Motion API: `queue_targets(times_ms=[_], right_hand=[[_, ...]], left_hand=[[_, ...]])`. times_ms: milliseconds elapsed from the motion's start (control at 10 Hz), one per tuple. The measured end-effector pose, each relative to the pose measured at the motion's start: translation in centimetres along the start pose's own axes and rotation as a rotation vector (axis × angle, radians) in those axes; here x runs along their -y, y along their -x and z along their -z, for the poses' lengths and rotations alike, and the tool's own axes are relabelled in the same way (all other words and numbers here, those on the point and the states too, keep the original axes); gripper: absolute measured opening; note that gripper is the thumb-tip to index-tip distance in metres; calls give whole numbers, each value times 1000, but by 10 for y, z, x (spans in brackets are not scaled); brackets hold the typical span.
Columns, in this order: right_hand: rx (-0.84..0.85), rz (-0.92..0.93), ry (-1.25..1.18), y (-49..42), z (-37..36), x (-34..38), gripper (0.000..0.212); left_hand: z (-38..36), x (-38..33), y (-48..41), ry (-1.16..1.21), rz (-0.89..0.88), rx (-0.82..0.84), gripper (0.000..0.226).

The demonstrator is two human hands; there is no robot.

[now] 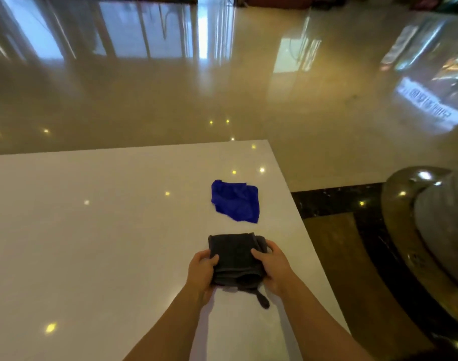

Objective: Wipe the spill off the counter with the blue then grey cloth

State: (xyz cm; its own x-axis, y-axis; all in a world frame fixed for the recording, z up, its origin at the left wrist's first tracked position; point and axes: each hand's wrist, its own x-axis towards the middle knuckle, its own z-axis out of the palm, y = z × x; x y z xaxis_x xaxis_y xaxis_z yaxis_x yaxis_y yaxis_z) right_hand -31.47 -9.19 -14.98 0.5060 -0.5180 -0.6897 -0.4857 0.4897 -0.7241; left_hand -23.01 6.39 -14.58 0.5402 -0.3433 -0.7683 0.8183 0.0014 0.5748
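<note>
A folded dark grey cloth (235,257) lies on the white counter (92,230), near its right edge. My left hand (200,272) grips the cloth's left side and my right hand (273,269) grips its right side. A small loop or tag hangs from the cloth's near edge. A crumpled blue cloth (235,200) rests on the counter just beyond the grey one, apart from both hands. I cannot make out any spill on the glossy counter surface.
The counter's right edge runs diagonally close to my right hand, and its far edge lies beyond the blue cloth. Below is a shiny beige floor (248,87) with a dark marble border (332,201). A large rounded metallic object (426,230) stands at the right.
</note>
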Motion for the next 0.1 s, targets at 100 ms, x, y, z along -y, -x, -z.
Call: queue_targets(times_ms=[100], right_hand=[[-109,13,240,-4,4,7,54]], left_hand=[[10,-19,-9,-213,63,-151,34]])
